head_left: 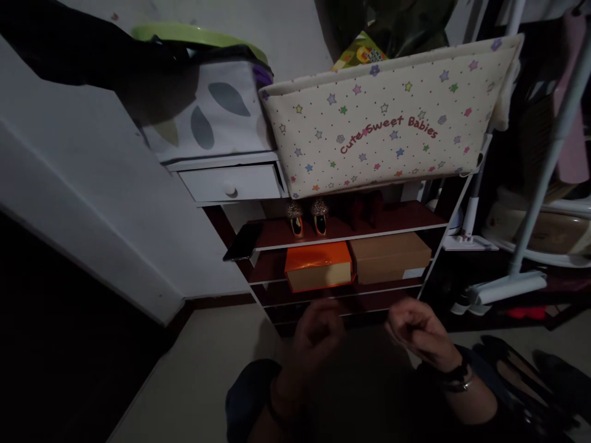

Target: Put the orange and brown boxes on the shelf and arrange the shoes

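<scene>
My left hand [319, 332] is in front of the lower shelves, dim and slightly blurred, with its fingers curled in and nothing visible in them. To its right, my right hand [418, 332] is also closed, fingers bent toward the thumb, with no object showing. A dark band and a bracelet [460, 381] circle my right wrist. Nearest above the left hand is an orange box [318, 266] on the shelf rack. Beside that box sits a brown cardboard box [391, 257]. Neither hand touches them.
The shelf rack [397, 215] holds shoes with glittery tops [319, 212] and a dark phone-like slab [244, 241]. Above are a white drawer [231, 183] and a star-print fabric bin [383, 123]. A mop [510, 286] leans at right, with dark shoes [512, 369] on the floor.
</scene>
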The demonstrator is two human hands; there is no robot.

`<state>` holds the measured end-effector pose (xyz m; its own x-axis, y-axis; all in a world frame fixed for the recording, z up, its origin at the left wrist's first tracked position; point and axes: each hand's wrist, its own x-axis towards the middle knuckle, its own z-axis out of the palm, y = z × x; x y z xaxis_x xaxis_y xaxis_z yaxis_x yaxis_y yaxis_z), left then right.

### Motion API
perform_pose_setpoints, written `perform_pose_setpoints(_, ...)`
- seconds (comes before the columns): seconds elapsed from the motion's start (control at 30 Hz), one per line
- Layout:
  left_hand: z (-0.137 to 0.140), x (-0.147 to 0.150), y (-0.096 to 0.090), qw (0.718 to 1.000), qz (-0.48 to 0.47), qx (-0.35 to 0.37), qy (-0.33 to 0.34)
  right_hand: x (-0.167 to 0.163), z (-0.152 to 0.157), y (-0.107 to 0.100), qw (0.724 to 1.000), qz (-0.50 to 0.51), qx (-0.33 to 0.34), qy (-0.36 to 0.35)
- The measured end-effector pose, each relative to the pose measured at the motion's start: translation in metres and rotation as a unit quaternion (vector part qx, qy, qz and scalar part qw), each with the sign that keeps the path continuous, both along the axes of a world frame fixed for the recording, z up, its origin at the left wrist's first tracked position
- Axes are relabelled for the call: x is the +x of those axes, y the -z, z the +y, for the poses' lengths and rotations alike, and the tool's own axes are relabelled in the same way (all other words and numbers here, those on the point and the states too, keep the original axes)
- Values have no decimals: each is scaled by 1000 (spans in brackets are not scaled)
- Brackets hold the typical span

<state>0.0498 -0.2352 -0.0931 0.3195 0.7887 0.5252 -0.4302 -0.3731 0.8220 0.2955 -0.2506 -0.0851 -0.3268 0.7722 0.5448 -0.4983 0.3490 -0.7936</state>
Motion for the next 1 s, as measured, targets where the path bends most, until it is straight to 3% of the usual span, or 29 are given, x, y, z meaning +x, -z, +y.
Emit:
perform_pose_setpoints(0.07,14,-4,7,980,165,-6,-116,5,16,11,986,-138,32,85)
perform_pose_setpoints(0.13,30,-4,20,935,301,56,-177,7,34,29,941,-286,83,163)
perform_pose_setpoints(0.27,65,1,62,812,460,303,-192,13,66,80,789,-535,182,242)
perform_pose_setpoints(0.33,79,1,84,751,516,365,-192,18,74,102,727,-611,190,248)
perform_pose_setpoints(0.4,89,0,102,714,568,361,-193,23,78,115,709,-634,181,250)
perform_pose_setpoints(0.47,96,-2,113,696,602,340,-192,26,77,123,711,-627,174,266)
perform_pose_setpoints(0.53,99,-6,116,695,605,335,-194,28,76,128,717,-612,178,283)
perform_pose_setpoints(0.6,101,-14,112,712,568,350,-217,30,74,129,729,-588,195,292)
perform_pose_setpoints(0.7,104,-34,93,752,477,343,-300,32,76,110,739,-533,232,341)
perform_pose_setpoints(0.77,107,-52,77,779,421,273,-375,33,86,74,722,-489,266,411)
perform_pose_setpoints(0.87,111,-76,55,800,320,97,-499,31,118,-3,669,-464,348,465)
perform_pose_setpoints(0.93,111,-86,46,789,245,-5,-563,32,149,-49,634,-486,402,447)
perform_pose_setpoints(1.0,109,-91,41,775,183,-65,-601,41,178,-76,580,-560,397,440)
